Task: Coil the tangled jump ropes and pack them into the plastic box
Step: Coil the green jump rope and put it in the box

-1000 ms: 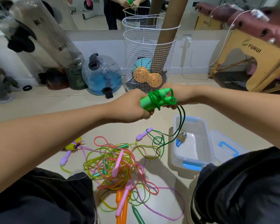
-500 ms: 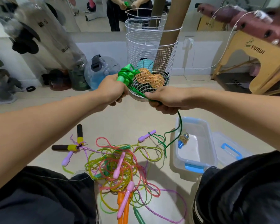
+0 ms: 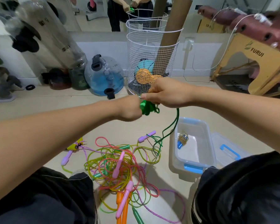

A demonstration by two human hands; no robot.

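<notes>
Far left, floor level: yellow handle (image 3: 74, 145) and a lilac handle (image 3: 66, 158) lie at the edge of the rope mess, partly cut off by the left forearm.

Left hand (image 3: 128, 109) raised at mid-frame, fist clenched around the green handle (image 3: 143, 109); only the handle's tip and its wrapped turns of cord show past the knuckles.

Below it, on the tan floor between the knees: tangled pile of jump ropes (image 3: 118, 168), yellow-green, pink and purple cords looped over one another, pink handles (image 3: 118, 164) and orange handles (image 3: 120, 207) lying in it. A lilac handle (image 3: 146, 136) sits at the pile's upper right rim.

Behind the hands: white wire basket (image 3: 152, 62) with a cardboard tube standing in it.

Right hand (image 3: 166, 94) touches the left, fingers closed over the green coil. Thumb and forefinger seem to pinch the cord, though the grip is partly hidden. Dark green rope (image 3: 176, 120) hangs from under this hand down to the pile's right edge.

Right of the pile: clear plastic box (image 3: 205, 143), open, blue latch at the near end. One coiled rope with a blue handle (image 3: 182, 139) lies inside, at the far left end. Lid (image 3: 226, 151) lies flat just beside the box, on its right.
</notes>
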